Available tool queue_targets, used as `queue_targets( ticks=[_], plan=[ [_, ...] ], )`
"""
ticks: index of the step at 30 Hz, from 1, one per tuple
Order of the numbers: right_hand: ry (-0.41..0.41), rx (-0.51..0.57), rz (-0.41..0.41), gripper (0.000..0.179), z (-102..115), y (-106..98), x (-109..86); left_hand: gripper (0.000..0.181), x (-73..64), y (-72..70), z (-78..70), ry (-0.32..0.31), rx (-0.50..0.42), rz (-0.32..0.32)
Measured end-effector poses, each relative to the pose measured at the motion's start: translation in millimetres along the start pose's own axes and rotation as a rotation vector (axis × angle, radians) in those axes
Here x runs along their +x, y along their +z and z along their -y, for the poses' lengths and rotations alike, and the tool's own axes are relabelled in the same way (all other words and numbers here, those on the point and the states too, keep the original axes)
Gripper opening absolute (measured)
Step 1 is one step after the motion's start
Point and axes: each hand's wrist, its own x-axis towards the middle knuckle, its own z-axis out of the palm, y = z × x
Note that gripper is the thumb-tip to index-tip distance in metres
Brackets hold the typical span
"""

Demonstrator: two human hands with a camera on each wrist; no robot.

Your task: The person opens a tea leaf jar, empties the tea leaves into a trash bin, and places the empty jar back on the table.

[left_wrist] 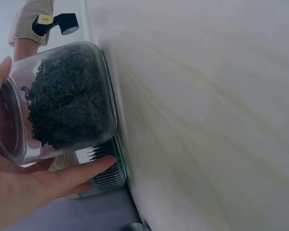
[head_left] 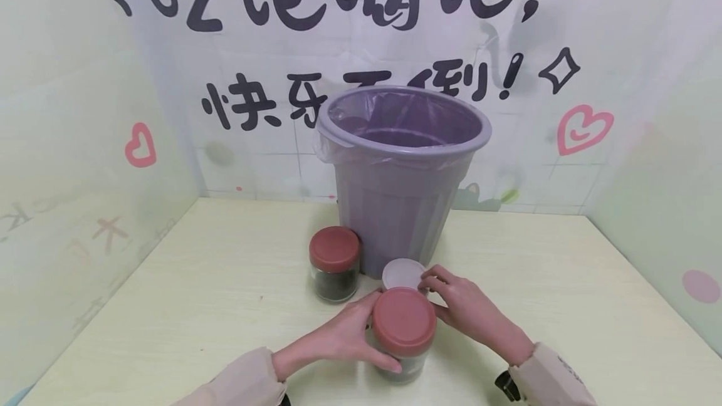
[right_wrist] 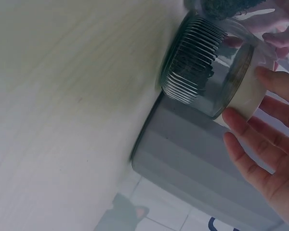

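Note:
My left hand (head_left: 345,336) grips a clear squarish jar with a red lid (head_left: 403,321), thumb on the near side and fingers on the far side. Dark, curly dried leaves (left_wrist: 70,96) fill part of that jar in the left wrist view. Just behind it is a ribbed glass jar with a white lid (head_left: 399,273), dark contents showing through its wall. At the right edge of this white lid (right_wrist: 248,96), my right hand (head_left: 472,311) holds on with thumb and fingertips. A second red-lidded jar (head_left: 334,262) with dark contents stands to the left, untouched.
A purple-grey bin (head_left: 397,205) with a clear liner stands behind the jars, close to them. The pale wooden tabletop (head_left: 237,255) is bounded by a printed back sheet (head_left: 254,168) and side walls.

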Motion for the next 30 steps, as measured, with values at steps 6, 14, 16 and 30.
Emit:
queue_targets(
  ticks=[6,14,16,30],
  plan=[
    [0.008,0.007,-0.001,0.026,-6.1,-4.3,-5.6,0.081,5.5,4.1,0.1,-0.022,-0.026,0.015],
    [-0.004,0.015,-0.03,0.029,-15.0,-6.8,-11.7,0.089,12.3,7.1,-0.7,-0.039,-0.017,0.011],
    [-0.006,0.017,-0.041,0.029,-16.5,-6.9,-12.4,0.09,12.8,7.4,-0.8,-0.042,-0.003,0.003],
    [-0.021,0.013,-0.107,0.027,-24.7,-6.9,-14.8,0.087,10.8,4.1,-0.7,-0.096,0.045,-0.069]
  ],
)
